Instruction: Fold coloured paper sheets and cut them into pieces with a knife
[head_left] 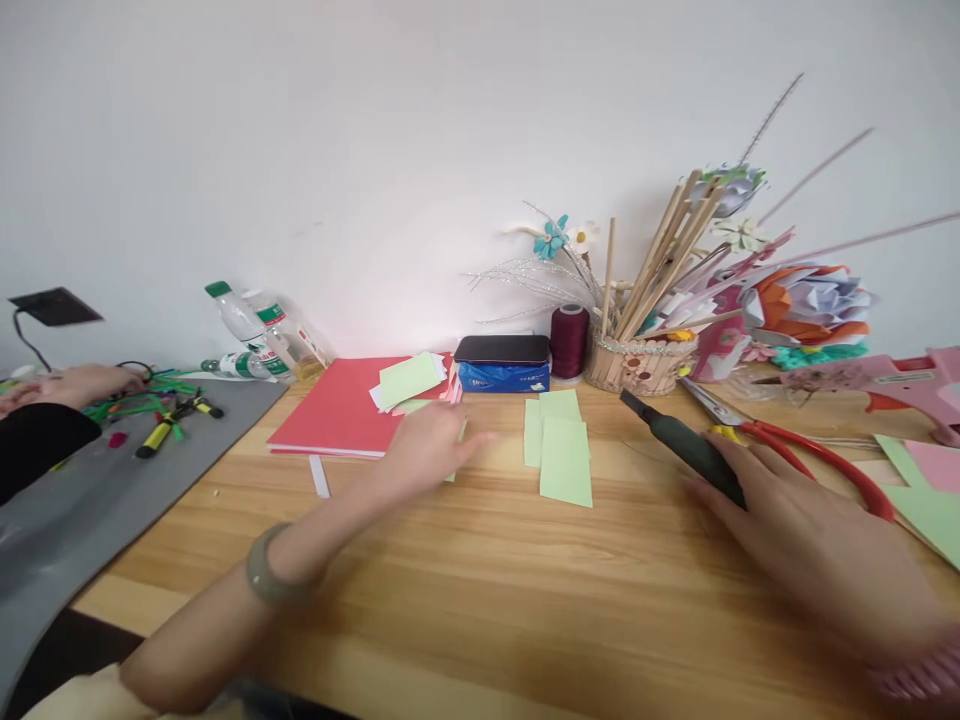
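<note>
A dark utility knife (pixel 686 447), its long axis angled up-left, is gripped by the right hand (pixel 806 535), while light-green paper strips (pixel 564 450) lie nearer the left hand (pixel 427 450), whose blurred fingers are laid flat on a green slip.

Red folder (pixel 341 410) on wooden table (pixel 480 590), pale paper slips (pixel 409 380) on top. Blue tissue pack (pixel 502 376) with black case (pixel 502 348) on it, maroon thread spool (pixel 570 342) beside. Stick holder (pixel 637 362) with wooden sticks, paper flowers (pixel 806 305) right. Pink glue gun (pixel 892 378) far right. Plastic bottles (pixel 259 335) by wall. Grey mat (pixel 82 500) left, markers (pixel 169 420) on it, another person's hand (pixel 86 383) there.
</note>
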